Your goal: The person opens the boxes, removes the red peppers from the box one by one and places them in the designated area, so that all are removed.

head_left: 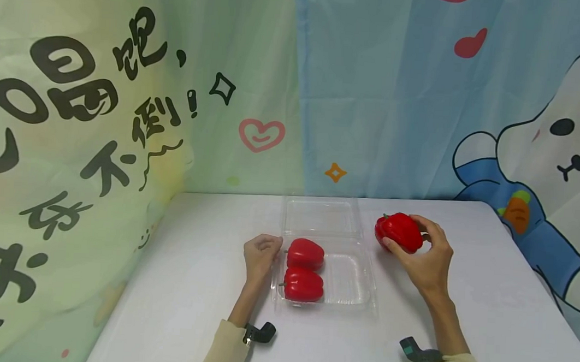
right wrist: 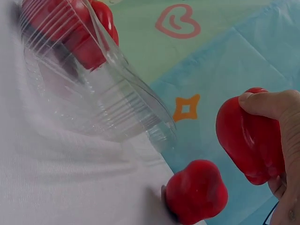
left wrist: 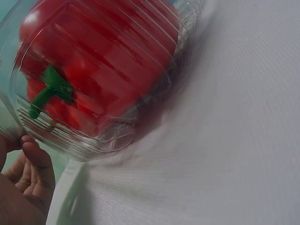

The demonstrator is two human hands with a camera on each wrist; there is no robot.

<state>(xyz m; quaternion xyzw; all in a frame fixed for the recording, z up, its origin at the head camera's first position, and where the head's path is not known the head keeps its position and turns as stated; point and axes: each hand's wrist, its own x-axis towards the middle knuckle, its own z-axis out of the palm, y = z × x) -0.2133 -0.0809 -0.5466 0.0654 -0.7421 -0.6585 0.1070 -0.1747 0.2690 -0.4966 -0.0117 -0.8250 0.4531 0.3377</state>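
Observation:
My left hand (head_left: 261, 256) pinches the left rim of a clear plastic clamshell box (head_left: 349, 280); the left wrist view has its thumb and finger at the box's corner. Inside the box's left half lie two red bell peppers, a back one (head_left: 306, 254) and a front one (head_left: 303, 284), green stems pointing left. To the right of the box, my right hand (head_left: 431, 259) grips another red bell pepper (right wrist: 251, 136) between thumb and fingers, raised above the table. One more red bell pepper (right wrist: 197, 192) sits on the table close by, overlapped by the held one in the head view.
The box's hinged lid (head_left: 322, 216) is folded back flat toward the rear of the white table (head_left: 190, 307). A printed curtain (head_left: 353, 97) hangs right behind the table and along its left side. Each wrist carries a small dark camera.

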